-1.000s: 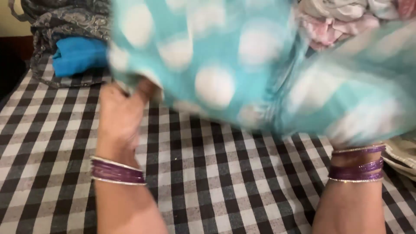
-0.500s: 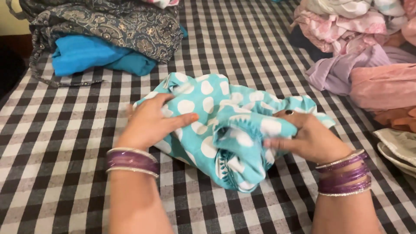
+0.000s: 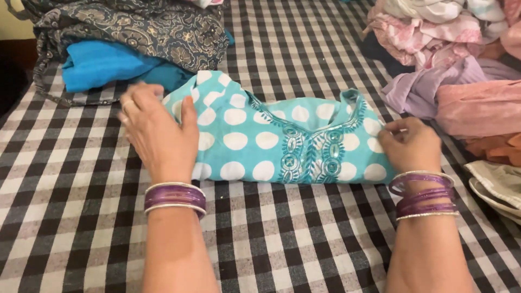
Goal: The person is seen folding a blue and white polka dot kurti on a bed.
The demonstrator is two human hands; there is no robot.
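1. The left hand [image 3: 157,133] lies palm down, fingers spread and flat, on the left end of a turquoise garment with white dots [image 3: 271,144]; it presses rather than clasps, so it is released.
2. The right hand [image 3: 410,144] sits at the garment's right end with its fingertips pinched on the cloth edge, grasping it there.
3. The garment lies stretched out between the two hands on the black-and-white checked sheet [image 3: 260,233] (the embroidered neckline faces up, nearer the right hand than the left).
4. Purple bangles [image 3: 175,197] ring the left wrist, and a like stack [image 3: 424,195] rings the right wrist.
5. Beyond the left hand, a folded bright blue cloth [image 3: 103,65] lies touching the garment's far left corner, with a dark patterned fabric [image 3: 141,30] heaped on top of it.
6. Beyond and to the outer side of the right hand sits a loose pile: a lilac cloth [image 3: 423,87] just beside the garment's end, a pink cloth [image 3: 477,106] next to it, and pale floral pieces [image 3: 429,27] farther off.
7. Close to the right wrist's outer side, a cream-coloured cloth [image 3: 496,187] shows at the edge of view.
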